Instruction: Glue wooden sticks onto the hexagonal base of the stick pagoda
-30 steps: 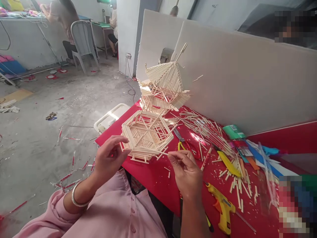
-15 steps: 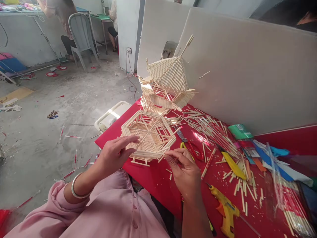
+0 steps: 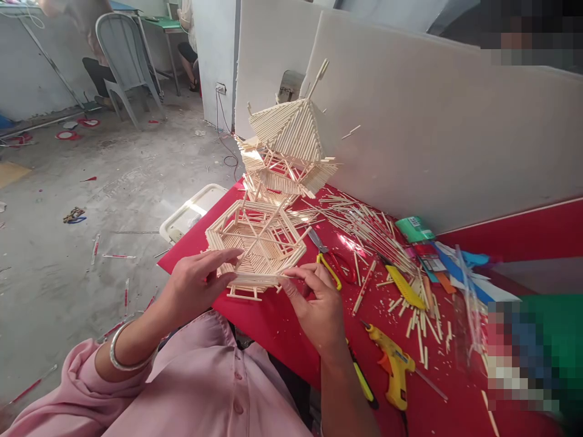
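An octagonal frame (image 3: 259, 280) of thin wooden sticks, with a web of sticks inside it, rests on the red table before me. My left hand (image 3: 194, 285) has its thumb and fingers about the near left rim. At the front right corner of this frame, my right hand (image 3: 316, 303) pinches with thumb and forefinger, close to the end of the front sticks. Whether a separate stick is in that pinch is hard to see. Directly behind stands a tiered stick model (image 3: 288, 130) with a pointed roof.
Loose sticks (image 3: 359, 218) lie spread to the right, with pliers (image 3: 324, 255), a yellow cutter knife (image 3: 405, 287) and a yellow glue gun (image 3: 392, 364) among them. A white board (image 3: 387, 127) rises behind the red table (image 3: 273, 331). Other people sit at the far left, near a grey chair (image 3: 122, 57).
The view has turned slightly right, so the scene sits further left. Both hands stay at the frame's near rim. A green shape, partly blurred, now shows at the right edge.
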`<state>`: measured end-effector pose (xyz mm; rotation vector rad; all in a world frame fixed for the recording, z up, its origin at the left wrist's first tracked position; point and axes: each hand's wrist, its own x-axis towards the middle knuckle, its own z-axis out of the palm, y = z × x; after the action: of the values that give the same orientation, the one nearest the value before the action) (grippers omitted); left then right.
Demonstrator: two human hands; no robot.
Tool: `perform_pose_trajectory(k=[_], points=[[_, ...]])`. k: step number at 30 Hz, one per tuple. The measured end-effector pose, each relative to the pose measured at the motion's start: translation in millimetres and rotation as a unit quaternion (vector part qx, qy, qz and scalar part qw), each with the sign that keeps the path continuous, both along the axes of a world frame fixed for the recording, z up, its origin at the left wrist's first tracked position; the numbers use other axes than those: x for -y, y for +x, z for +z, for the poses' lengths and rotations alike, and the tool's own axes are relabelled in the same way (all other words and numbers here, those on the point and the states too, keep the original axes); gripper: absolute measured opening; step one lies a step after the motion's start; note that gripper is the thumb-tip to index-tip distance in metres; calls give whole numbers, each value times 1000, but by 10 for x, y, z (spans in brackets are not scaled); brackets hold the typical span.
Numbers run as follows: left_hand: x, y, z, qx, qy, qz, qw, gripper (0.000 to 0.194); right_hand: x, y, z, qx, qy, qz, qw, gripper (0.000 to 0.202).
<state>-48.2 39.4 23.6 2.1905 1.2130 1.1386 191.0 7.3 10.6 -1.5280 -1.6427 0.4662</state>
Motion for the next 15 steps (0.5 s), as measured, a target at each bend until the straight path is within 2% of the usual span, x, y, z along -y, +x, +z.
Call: perform_pose_trajectory(k=[15], points=[[12,-2,-20,-25,17,1,1000,23,-9,-28,40,4,-3,-5,1000,23]])
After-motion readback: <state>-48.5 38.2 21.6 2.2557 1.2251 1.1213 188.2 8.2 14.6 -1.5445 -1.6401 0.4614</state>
